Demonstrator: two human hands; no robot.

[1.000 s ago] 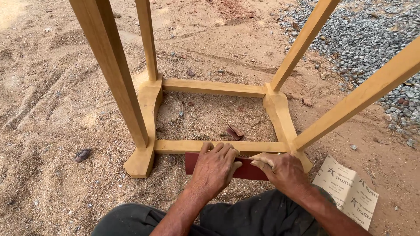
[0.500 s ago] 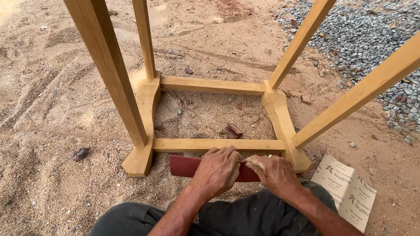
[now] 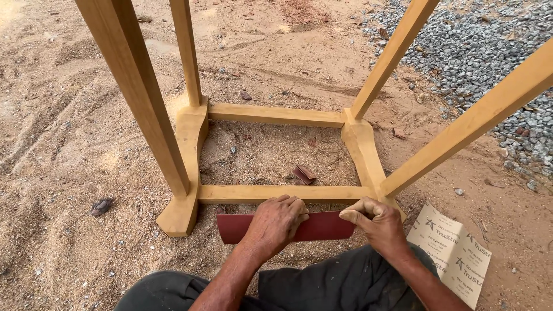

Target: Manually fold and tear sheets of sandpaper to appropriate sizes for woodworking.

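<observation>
The left hand (image 3: 275, 222) presses a dark red strip of sandpaper (image 3: 322, 226) flat against the near side of the lower rail (image 3: 276, 193) of a wooden frame (image 3: 190, 138) standing on sandy ground (image 3: 63, 144), while the right hand (image 3: 377, 222) pinches the strip's right end. The strip looks slightly bowed, though the hands hide its middle; uneven pull could likely tear it or slip it off the rail
</observation>
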